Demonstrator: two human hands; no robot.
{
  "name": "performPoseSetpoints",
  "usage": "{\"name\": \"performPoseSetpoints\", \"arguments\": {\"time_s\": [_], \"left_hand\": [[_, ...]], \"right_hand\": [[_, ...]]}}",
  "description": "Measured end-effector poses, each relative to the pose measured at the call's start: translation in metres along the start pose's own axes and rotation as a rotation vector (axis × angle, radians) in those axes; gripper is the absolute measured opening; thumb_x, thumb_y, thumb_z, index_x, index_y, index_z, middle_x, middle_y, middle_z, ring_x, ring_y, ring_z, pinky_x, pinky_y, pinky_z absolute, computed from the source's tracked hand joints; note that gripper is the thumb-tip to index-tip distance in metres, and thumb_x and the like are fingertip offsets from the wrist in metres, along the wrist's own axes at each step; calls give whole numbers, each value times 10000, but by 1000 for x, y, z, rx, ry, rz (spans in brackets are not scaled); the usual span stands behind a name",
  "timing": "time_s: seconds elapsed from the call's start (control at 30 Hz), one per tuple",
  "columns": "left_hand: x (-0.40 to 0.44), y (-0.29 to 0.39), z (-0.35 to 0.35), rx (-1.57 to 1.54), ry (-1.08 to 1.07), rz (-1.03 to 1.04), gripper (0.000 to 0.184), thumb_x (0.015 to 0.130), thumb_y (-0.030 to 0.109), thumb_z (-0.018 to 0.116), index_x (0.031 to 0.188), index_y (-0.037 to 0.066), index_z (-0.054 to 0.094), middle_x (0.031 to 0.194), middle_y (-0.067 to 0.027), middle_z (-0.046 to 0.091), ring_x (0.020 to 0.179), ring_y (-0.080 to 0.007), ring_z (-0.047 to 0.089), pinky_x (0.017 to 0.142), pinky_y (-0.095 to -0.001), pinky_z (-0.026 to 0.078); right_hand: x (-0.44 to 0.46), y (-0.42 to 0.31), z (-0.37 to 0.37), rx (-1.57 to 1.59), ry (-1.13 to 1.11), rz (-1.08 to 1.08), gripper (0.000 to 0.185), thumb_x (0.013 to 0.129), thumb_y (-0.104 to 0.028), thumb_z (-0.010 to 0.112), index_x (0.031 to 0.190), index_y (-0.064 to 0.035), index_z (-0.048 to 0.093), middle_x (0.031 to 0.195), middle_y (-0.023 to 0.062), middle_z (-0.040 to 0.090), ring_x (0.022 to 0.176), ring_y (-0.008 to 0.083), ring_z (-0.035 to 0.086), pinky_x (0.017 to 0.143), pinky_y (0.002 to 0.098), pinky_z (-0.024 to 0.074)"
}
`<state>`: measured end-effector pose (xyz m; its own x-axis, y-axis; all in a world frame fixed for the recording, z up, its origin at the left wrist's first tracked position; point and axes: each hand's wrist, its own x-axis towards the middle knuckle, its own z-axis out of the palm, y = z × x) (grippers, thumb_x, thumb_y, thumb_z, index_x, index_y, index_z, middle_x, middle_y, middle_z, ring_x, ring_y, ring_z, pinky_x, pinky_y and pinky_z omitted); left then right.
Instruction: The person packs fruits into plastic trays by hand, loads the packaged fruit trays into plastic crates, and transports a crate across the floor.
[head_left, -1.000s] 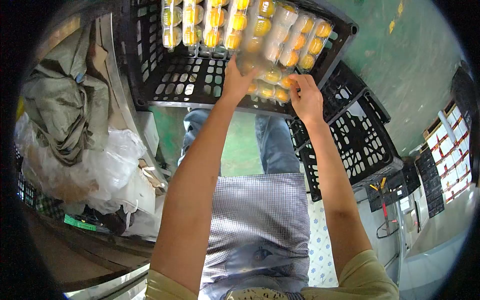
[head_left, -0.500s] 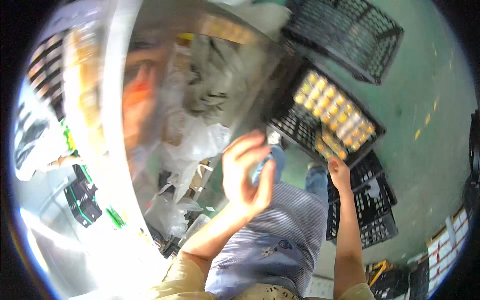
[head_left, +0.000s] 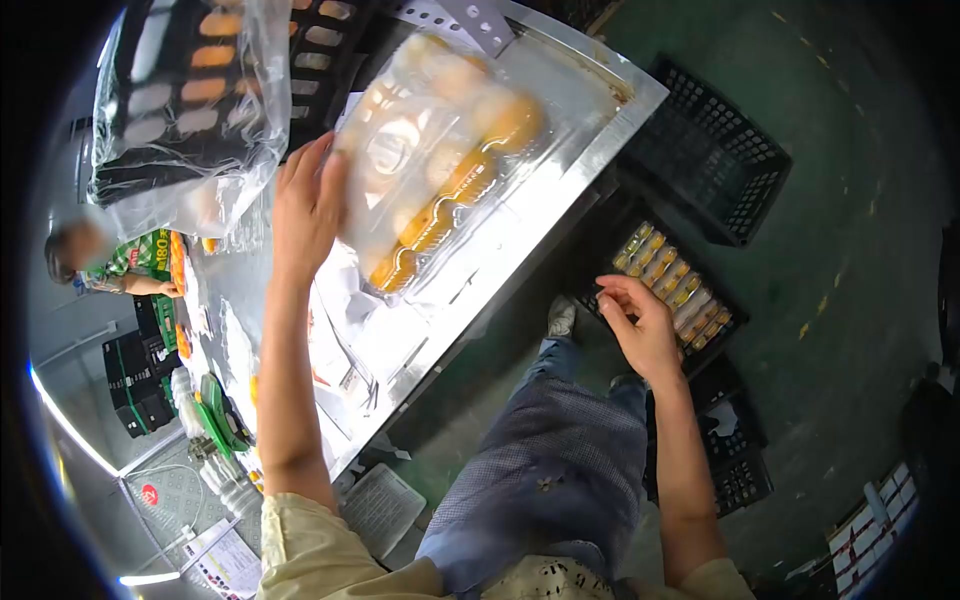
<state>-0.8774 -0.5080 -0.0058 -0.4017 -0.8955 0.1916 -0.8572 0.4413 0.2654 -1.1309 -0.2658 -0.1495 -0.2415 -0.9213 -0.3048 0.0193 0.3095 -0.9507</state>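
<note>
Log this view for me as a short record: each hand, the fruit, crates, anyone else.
left hand: at the edge of the clear fruit packs; grip unclear
right hand: fingers loosely curled, nothing visible in it
fruit: orange, in packs on the metal table
filled crate: black, on the floor, holds rows of packs
co-worker: across the table, beside orange fruit

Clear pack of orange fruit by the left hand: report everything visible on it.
The clear pack looks like thin, glossy plastic, with strong glare and some blur. Round yellow-orange fruit sit in a slanting row along its front side, with small print on the plastic; more fruit show behind. Whether it is one pack or several is unclear. It is at the metal table, and the left hand is at its left edge; grip unclear.
</note>
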Motion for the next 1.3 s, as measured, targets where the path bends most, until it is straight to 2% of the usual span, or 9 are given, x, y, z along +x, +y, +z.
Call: {"name": "performPoseSetpoints", "arguments": {"time_s": [0.2, 0.6, 0.63, 0.77, 0.87, 1.03, 1.13, 1.2, 1.3], "left_hand": [[49, 12, -9, 105, -17, 318, 433, 901, 353, 527, 1165, 13, 576, 1060, -155, 617, 971, -270, 589, 866, -326, 435], [104, 26, -29, -81, -609, -19, 865, 628, 572, 747, 1151, -83, 534, 1024, -147, 593, 988, -194, 565, 866, -272, 427], [91, 35, -38, -132, -431, 85, 748, 600, 553, 781, 1055, -13, 603, 903, -94, 603, 789, -181, 594, 767, -292, 454], [42, 79, -72, -240, -163, 386, 550, 606, 205, 853, 1042, 25, 571, 946, -47, 582, 876, -118, 550, 786, -275, 445], [0, 116, -91, -196, -254, 283, 739, 598, 63, 839, 1229, -50, 471, 1115, -102, 563, 1035, -210, 556, 918, -342, 424], [-37, 128, -96, 73, -159, 782, 393, 594, 11, 755, 954, -19, 602, 1010, -164, 563, 939, -315, 603, 714, -324, 514], [-36, 121, -108, -52, -324, 933, 334, 745, -60, 554, 1078, -42, 544, 1086, -219, 534, 1045, -460, 549, 819, -510, 503], [-42, 127, -117, -188, -350, 605, 215, 772, 89, 454, 913, -43, 548, 1056, -309, 556, 990, -427, 573, 896, -517, 444], [-42, 142, -102, -392, -249, 654, 294, 780, 96, 531, 1031, -57, 537, 1082, -317, 548, 1015, -425, 563, 937, -517, 433]], "right_hand": [[-18, -65, 38, 119, 15, -171, 151, 824, -28, 614, 973, -28, 639, 826, 47, 634, 670, 98, 580, 618, 230, 463], [6, -115, 50, -4, 116, -523, 116, 824, 17, 611, 933, -15, 633, 774, 47, 606, 603, 111, 558, 542, 226, 453], [5, -115, 44, -10, 99, -484, 178, 795, -21, 663, 968, 4, 630, 880, 66, 616, 735, 112, 564, 635, 234, 461], [16, -152, 31, -291, 402, -795, 716, 598, -107, 810, 1220, -4, 470, 1208, 163, 472, 1098, 289, 472, 910, 364, 421], [24, -164, 29, -222, 284, -762, 933, 543, -138, 849, 1329, -6, 365, 1331, 157, 400, 1186, 283, 435, 972, 387, 396], [38, -148, 6, -218, 44, -808, 644, 536, -238, 833, 1121, -124, 591, 1029, 31, 621, 1069, 226, 505, 941, 360, 382], [35, -145, 1, -257, 105, -911, 520, 530, -262, 842, 993, -190, 617, 987, -15, 625, 995, 177, 533, 911, 333, 366], [37, -139, 27, -78, 120, -1007, 471, 555, -263, 835, 969, -205, 618, 998, -11, 633, 982, 192, 580, 864, 373, 445], [34, -125, 18, 108, 161, -1069, 464, 576, -219, 803, 1007, -163, 639, 1072, 45, 639, 917, 210, 649, 785, 364, 531]]}}
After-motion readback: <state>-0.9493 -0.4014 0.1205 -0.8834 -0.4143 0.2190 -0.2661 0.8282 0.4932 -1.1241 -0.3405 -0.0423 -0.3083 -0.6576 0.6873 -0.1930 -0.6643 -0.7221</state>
